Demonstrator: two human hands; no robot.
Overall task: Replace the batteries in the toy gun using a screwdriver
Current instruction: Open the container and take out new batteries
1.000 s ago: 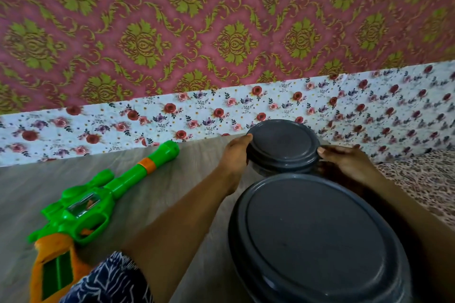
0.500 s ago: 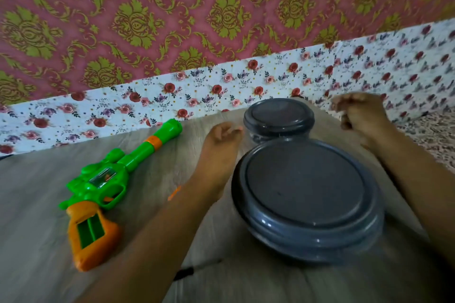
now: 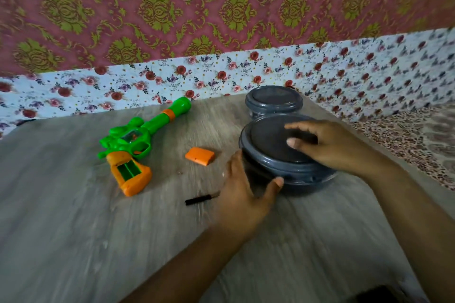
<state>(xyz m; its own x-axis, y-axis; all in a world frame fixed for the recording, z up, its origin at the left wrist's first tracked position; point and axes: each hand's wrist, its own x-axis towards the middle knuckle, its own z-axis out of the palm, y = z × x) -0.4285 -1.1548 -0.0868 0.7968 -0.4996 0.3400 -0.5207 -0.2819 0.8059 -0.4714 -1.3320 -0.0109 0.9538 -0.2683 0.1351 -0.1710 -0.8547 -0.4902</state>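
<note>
A green and orange toy gun (image 3: 134,145) lies on the grey table at the left, its open battery bay in the orange grip facing up. The loose orange battery cover (image 3: 200,156) lies to its right. A small black screwdriver (image 3: 200,199) lies near my left wrist. My left hand (image 3: 242,192) cups the near left side of the large dark grey lidded container (image 3: 268,145), thumb against its rim. My right hand (image 3: 330,147) rests on that container's lid with fingers spread over it.
A smaller dark grey lidded container (image 3: 273,101) stands just behind the large one. A floral wall strip runs along the table's far edge, and a patterned cloth (image 3: 413,140) lies off the table's right edge.
Both hands left the small container and came back to the large one; the left now cups its side, the right lies on its lid. The camera tilted down, revealing the cover and screwdriver.
</note>
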